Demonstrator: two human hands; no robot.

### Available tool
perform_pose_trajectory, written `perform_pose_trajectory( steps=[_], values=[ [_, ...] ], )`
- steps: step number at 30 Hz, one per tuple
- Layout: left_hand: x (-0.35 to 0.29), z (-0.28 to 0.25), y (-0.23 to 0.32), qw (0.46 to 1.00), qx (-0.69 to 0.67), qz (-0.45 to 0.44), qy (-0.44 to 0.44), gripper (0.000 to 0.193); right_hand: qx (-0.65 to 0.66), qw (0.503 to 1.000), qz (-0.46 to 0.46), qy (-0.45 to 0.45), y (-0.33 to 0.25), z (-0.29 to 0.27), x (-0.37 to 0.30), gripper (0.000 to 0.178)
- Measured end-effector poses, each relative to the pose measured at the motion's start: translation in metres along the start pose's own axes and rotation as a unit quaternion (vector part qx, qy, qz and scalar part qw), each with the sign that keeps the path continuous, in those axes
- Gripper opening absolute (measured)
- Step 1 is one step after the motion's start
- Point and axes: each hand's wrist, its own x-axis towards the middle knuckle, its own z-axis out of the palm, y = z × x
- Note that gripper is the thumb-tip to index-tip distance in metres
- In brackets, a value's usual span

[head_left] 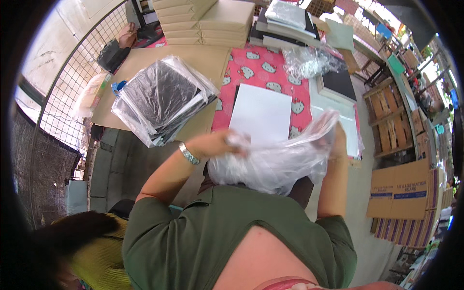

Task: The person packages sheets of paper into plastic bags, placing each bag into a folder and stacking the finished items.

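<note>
A clear plastic bag (pixel 275 166) stretches between my hands over my lap, at the table's near edge. My left hand (pixel 220 144), slightly blurred, is closed on the bag's left end. At its raised right end, my right hand (pixel 337 140) grips the plastic, its fingers partly covered by the film. Just beyond the bag lies a white board (pixel 263 111), with a dark edge showing under its left side. To the left, a pile of black and white boards in clear plastic sleeves (pixel 162 94) rests on brown paper (pixel 205 60).
A pink patterned cloth (pixel 232 65) covers the table's middle. Wrapped brown packs (pixel 224 21) are stacked at the back. Crumpled plastic (pixel 309 63) lies by a black-topped stack (pixel 338 87) on the right. Cartons (pixel 398 188) stand at right. Another person's yellow-green sleeve (pixel 104 253) is at lower left.
</note>
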Motion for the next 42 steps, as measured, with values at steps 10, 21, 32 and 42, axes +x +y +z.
perform_pose_trajectory(
  steps=[10,21,32,42],
  values=[
    [0.008,-0.011,-0.017,0.998,0.025,-0.051,-0.024,0.036,0.229,0.973,-0.022,-0.025,-0.007,-0.003,0.035,0.022],
    [0.144,-0.151,-0.134,0.946,-0.112,-0.042,0.301,0.025,0.123,0.974,0.188,-0.017,0.132,-0.045,0.159,0.038],
    [0.25,-0.149,-0.142,0.853,0.131,-0.253,0.436,0.035,-0.631,0.736,0.203,0.136,0.245,-0.064,0.228,0.032],
    [0.158,-0.155,0.036,0.855,0.085,-0.009,0.511,0.034,-0.169,0.959,0.161,0.162,0.028,-0.037,0.237,0.013]
  ],
)
